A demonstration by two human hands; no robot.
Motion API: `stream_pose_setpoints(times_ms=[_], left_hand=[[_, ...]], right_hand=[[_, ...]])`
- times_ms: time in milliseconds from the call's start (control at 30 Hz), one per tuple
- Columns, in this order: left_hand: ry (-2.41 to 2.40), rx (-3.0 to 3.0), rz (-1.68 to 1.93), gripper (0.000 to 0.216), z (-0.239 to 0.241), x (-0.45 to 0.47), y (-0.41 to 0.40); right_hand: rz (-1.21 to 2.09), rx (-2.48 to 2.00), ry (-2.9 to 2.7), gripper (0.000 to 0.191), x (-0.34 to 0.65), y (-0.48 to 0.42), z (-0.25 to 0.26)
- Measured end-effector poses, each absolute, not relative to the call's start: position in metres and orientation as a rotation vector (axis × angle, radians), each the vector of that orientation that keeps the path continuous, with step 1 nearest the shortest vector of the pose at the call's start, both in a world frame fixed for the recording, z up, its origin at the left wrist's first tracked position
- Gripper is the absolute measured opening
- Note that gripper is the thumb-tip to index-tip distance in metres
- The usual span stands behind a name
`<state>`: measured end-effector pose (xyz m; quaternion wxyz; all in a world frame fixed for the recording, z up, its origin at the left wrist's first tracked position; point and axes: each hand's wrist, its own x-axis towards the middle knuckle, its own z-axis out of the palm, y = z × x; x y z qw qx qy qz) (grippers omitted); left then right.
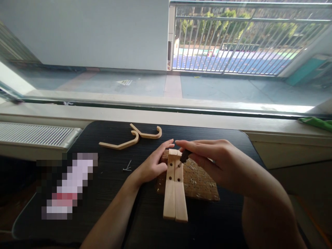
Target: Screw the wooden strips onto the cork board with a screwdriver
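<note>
Two pale wooden pieces [169,200] lie side by side on a brown, pitted board [204,183], their near ends sticking out past its edge. Several dark round holes show along them. My left hand [153,164] grips the pieces and board from the left near the far end, thumb at the side and fingers reaching over the back. In my right hand [218,159] is a dark-handled screwdriver [184,155], tilted, its metal tip down at a hole in the right-hand piece. Whether a screw sits under the tip is too small to tell.
Two curved wooden hooks [121,145] lie at the back of the black table [109,218]. Several thin screws or nails [127,166] rest left of my left hand. A blurred-out pale item [72,183] is at the left. A window and sill [155,116] border the far edge; a radiator [38,135] stands left.
</note>
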<state>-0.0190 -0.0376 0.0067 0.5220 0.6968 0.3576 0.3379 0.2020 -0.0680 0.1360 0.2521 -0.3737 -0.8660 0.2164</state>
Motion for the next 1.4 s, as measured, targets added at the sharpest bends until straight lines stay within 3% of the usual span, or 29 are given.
stream_pose_setpoints(times_ms=[100, 233, 367, 733, 1033, 1267, 1400], left_hand=[[0.905, 1.596, 0.864, 0.069, 0.008, -0.019, -0.035], [1.059, 1.594, 0.897, 0.034, 0.013, -0.014, -0.034], [1.232, 1.592, 1.016, 0.026, 0.015, -0.011, -0.034], [1.341, 1.697, 1.142, 0.026, 0.008, -0.015, -0.029], [1.302, 1.598, 1.462, 0.018, 0.005, -0.011, -0.029], [1.231, 1.6, 1.451, 0.025, 0.002, -0.013, -0.029], [1.151, 1.69, 1.185, 0.041, 0.005, -0.013, -0.031]], right_hand=[[0.573, -1.012, -2.355, 0.041, 0.203, -0.068, 0.138], [0.584, -1.015, -2.349, 0.039, 0.204, -0.069, 0.141], [0.597, -1.015, -2.341, 0.04, 0.204, -0.069, 0.14], [0.6, -1.047, -2.345, 0.039, 0.204, -0.069, 0.142], [0.574, -1.08, -2.345, 0.035, 0.205, -0.069, 0.139], [0.572, -1.094, -2.342, 0.036, 0.206, -0.069, 0.138], [0.572, -1.094, -2.343, 0.036, 0.206, -0.07, 0.139]])
